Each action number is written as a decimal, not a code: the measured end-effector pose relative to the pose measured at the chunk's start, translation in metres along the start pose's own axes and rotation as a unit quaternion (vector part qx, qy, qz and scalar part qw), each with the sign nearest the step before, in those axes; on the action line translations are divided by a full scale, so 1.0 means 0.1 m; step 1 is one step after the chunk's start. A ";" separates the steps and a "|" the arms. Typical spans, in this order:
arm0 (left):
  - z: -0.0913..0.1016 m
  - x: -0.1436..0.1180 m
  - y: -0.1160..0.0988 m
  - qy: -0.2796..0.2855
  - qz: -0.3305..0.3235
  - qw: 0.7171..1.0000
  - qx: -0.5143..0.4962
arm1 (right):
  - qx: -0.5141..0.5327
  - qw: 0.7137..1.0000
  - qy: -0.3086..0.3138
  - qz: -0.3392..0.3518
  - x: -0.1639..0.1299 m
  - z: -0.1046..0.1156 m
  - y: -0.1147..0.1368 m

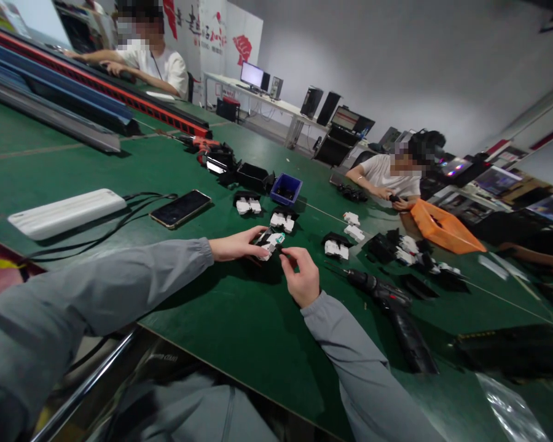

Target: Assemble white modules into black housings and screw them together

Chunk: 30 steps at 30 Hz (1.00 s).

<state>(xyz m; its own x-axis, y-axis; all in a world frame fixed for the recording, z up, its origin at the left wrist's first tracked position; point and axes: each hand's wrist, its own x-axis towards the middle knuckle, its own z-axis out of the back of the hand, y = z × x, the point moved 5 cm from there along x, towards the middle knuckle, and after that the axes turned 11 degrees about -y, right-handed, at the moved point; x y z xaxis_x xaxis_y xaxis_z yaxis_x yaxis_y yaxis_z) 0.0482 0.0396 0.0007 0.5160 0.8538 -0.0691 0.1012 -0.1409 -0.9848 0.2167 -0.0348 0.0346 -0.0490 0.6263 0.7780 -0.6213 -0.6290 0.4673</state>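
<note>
- We are steadying a small black-and-white part (270, 244) on the worktop (239, 331) with our left hand (235, 247), fingers closed on it.
- Our right hand (301, 277), at its 4 o'clock, is pinching narrowly, fingertips nearly touching it; a power screwdriver (387, 307) is lying at 3 o'clock.

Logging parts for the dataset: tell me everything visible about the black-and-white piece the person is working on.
The black-and-white piece is small, seemingly plastic: a black body with white parts on top and a small teal patch at its right end. It lies low on the green table. The left hand holds it from the left; the right hand, fingertips pinched, sits just right of it. Contact there is unclear. Finer detail is too small to tell.
</note>
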 end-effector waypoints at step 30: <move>-0.03 -0.12 -0.08 -0.003 0.020 1.000 0.001 | -0.146 0.963 0.206 0.099 -0.15 -0.22 0.15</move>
<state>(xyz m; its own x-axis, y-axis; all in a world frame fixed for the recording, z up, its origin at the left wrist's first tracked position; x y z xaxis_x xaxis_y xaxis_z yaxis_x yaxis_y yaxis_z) 0.0438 0.0287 0.0102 0.5138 0.8508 -0.1101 0.0786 -0.1744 -0.9815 0.1911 -0.0431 0.0207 -0.4572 0.6753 0.5787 -0.7582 -0.6360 0.1432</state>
